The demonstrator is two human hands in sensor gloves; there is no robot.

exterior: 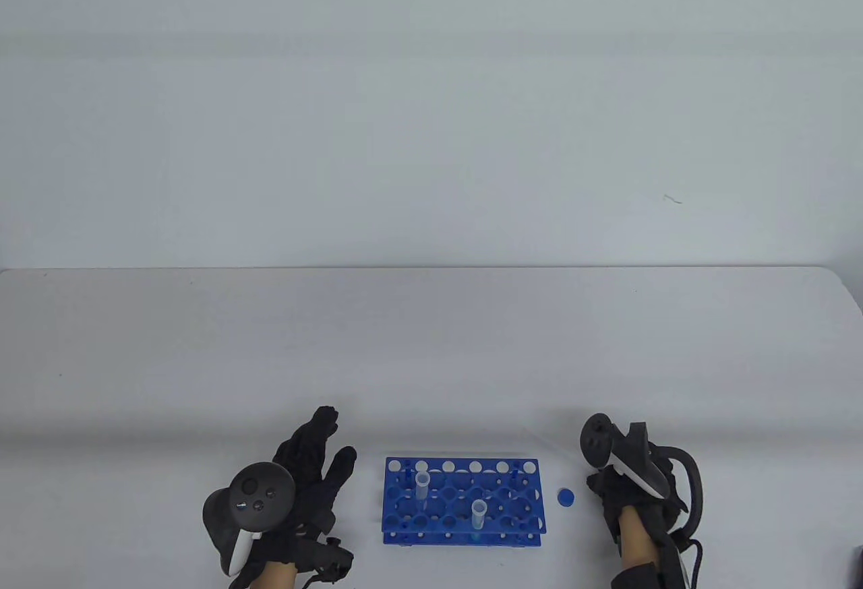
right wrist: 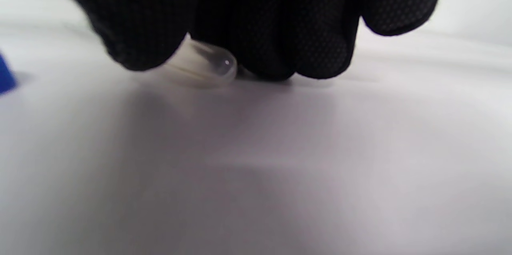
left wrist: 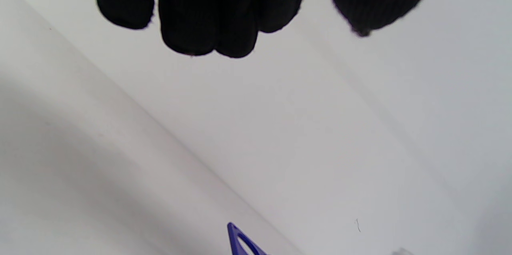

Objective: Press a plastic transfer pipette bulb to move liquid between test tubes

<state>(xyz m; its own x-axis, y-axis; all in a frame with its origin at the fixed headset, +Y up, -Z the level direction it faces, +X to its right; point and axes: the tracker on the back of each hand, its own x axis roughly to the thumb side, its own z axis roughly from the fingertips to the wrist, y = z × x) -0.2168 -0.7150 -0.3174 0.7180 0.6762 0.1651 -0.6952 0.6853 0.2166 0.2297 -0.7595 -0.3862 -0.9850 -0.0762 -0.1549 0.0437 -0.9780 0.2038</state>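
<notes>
Tabletop point(exterior: 431, 360): white, its far edge meeting a pale wall; everything sits near the front edge.
Rack point(exterior: 462, 501): a blue test tube rack between the two hands, long side facing the camera, many round holes in its top plate. One blue corner point(left wrist: 240, 243) shows at the bottom of the left wrist view.
Back tube point(exterior: 423, 485): a clear, uncapped test tube standing upright in a hole toward the rack's left rear.
Front tube point(exterior: 479, 513): a second clear, uncapped test tube, upright, nearer the front and just right of the rack's middle. Liquid level in either tube is too small to make out.
Cap point(exterior: 566, 497): a small blue round cap lying flat on the tabletop, between the rack's right end and the right hand, touching neither.
Pipette point(right wrist: 206, 63): clear plastic; its rounded bulb end pokes out under the right hand's fingers, low over the tabletop. In the table view a faint clear stem point(exterior: 549, 439) runs away up-left from that hand.
Right hand point(exterior: 623, 491): right of the rack, fingers curled down with the grip closed around the pipette's bulb end; the fingertips point(right wrist: 280, 47) sit at or just above the tabletop.
Left hand point(exterior: 307, 481): left of the rack and apart from it, grip slack and wide, fingers point(left wrist: 208, 19) stretched forward and holding nothing.
</notes>
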